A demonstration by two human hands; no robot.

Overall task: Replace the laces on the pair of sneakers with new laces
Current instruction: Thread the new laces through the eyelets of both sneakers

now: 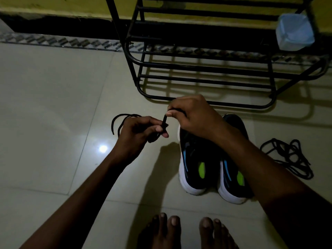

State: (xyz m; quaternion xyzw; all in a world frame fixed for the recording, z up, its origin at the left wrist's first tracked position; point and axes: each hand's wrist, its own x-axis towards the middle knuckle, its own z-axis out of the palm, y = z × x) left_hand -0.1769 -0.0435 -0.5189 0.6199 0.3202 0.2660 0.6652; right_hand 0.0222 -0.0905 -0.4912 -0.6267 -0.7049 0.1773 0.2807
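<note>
Head view, looking down at a tiled floor (pixel 53 105).

Holds a black lace (pixel 164 123) up in the air, just left of the sneakers (pixel 197 168) and not touching them. Grips the coiled bulk of it in the left hand (pixel 138 133), fingers curled round, with a couple of loops poking out past the knuckles. Pinches a short stretch near one end between thumb and forefinger of the right hand (pixel 190 114), above the toe of the nearer shoe.

Down on the floor, side by side, toes pointing at a black metal rack (pixel 197 69), heels toward a pair of bare feet (pixel 161 229): both sneakers, partly crossed by the right forearm. Too dark to tell whether the eyelets are bare. Off to the right, well apart from the shoes, a tangled heap of loose laces (pixel 287 155), probably the old ones. Up on the rack, a pale plastic tub (pixel 294 31).

Likely very light, soft and limp, prone to kink and snag on itself. Best taken at the stiff tip for threading, with the slack kept bunched in the other hand. Worth pulling straight first to clear any twist.
</note>
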